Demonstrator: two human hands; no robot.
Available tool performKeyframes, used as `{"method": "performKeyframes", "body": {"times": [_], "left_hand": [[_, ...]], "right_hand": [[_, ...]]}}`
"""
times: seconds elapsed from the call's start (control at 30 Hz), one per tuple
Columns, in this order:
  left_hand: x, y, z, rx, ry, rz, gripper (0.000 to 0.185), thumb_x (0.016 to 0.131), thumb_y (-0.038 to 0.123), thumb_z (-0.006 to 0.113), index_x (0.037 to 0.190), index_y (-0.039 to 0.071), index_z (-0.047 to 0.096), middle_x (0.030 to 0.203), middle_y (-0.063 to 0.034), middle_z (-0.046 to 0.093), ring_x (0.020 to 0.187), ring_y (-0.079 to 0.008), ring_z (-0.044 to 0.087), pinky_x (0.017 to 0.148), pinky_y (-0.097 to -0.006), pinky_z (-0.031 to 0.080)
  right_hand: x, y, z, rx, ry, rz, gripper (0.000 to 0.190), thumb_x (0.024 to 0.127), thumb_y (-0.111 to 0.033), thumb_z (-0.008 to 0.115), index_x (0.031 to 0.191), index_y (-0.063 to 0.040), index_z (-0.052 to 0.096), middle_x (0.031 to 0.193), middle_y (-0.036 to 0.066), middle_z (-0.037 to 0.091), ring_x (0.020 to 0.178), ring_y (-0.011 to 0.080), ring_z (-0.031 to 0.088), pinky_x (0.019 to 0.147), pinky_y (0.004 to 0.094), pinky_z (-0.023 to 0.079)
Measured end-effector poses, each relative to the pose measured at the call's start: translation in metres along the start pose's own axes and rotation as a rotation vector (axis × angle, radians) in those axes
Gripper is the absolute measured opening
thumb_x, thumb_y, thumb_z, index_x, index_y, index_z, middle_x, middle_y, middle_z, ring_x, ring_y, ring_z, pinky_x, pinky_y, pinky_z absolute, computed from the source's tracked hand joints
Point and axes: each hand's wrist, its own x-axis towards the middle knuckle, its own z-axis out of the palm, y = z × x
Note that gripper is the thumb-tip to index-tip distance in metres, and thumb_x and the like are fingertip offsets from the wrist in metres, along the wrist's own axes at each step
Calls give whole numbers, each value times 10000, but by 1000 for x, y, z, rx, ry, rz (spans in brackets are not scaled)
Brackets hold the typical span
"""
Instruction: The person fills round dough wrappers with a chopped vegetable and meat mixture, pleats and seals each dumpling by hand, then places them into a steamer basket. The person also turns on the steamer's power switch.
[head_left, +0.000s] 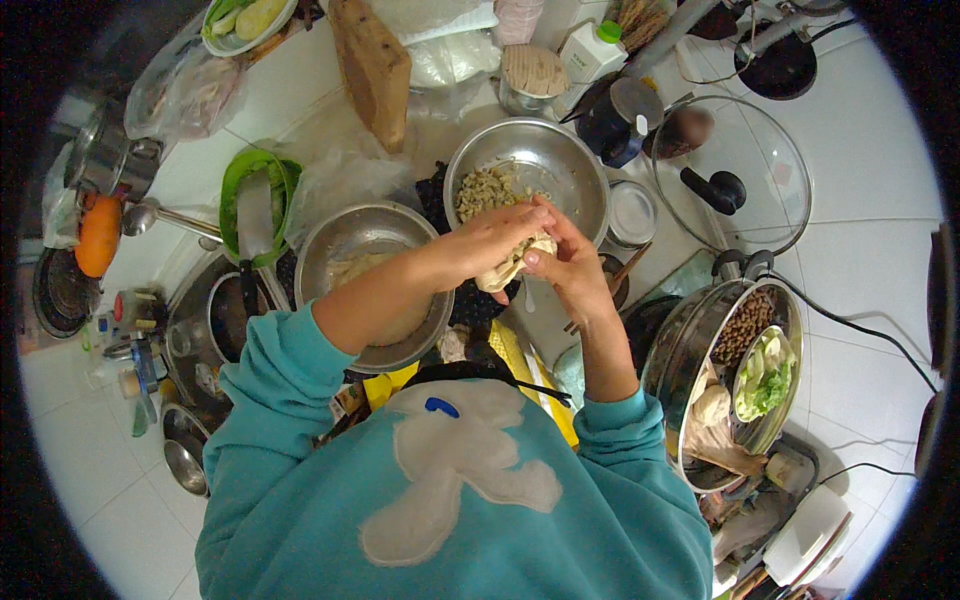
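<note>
My left hand and my right hand together hold a pale, folded lump of dough, whose surface is creased. They are over the near rim of a steel bowl that contains chopped filling. The fingertips of both hands meet above the lump, and my right thumb presses its side. Under my left forearm stands a second steel bowl with pale dough or batter in it, partly covered by the arm. A small white spoon handle shows below my hands.
A cleaver rests across a green basket on the left. Beyond the bowls are a wooden chopping board and a moka pot. At right lie a glass lid, a steamer pot holding food, and a black cable.
</note>
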Motion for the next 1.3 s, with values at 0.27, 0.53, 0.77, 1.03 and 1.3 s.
{"method": "performKeyframes", "body": {"times": [0.27,0.53,0.77,1.03,1.3], "left_hand": [[11,8,3,130,188,-88,860,832,652,407,1423,89,137,1366,-147,343,902,-259,602,462,-325,541],[35,-3,-16,74,266,-32,623,886,532,429,1288,63,350,1140,-112,508,822,-205,613,456,-324,533],[42,-3,-32,-401,396,-139,362,901,310,475,1101,9,482,997,-152,542,850,-213,597,688,-378,534],[47,-13,-60,-238,149,-359,345,874,298,523,1059,9,555,932,-116,633,789,-231,641,659,-374,543],[30,17,-56,136,27,-447,393,883,357,414,1090,56,558,921,-135,649,705,-269,663,732,-414,493]], "right_hand": [[5,16,4,-76,72,5,480,766,-30,696,1218,-9,534,1070,63,617,950,140,579,850,279,461],[12,20,4,-21,141,-27,451,772,-1,677,1201,7,540,1050,77,620,913,144,587,820,267,477],[14,24,3,61,198,-16,457,776,16,660,1211,12,522,1046,99,617,885,154,600,771,269,522],[16,29,4,128,196,-36,432,785,4,658,1196,17,526,1058,99,613,908,159,599,772,272,529],[18,29,2,115,218,-55,409,806,-13,641,1195,24,522,1071,109,604,928,165,592,781,271,526]]}}
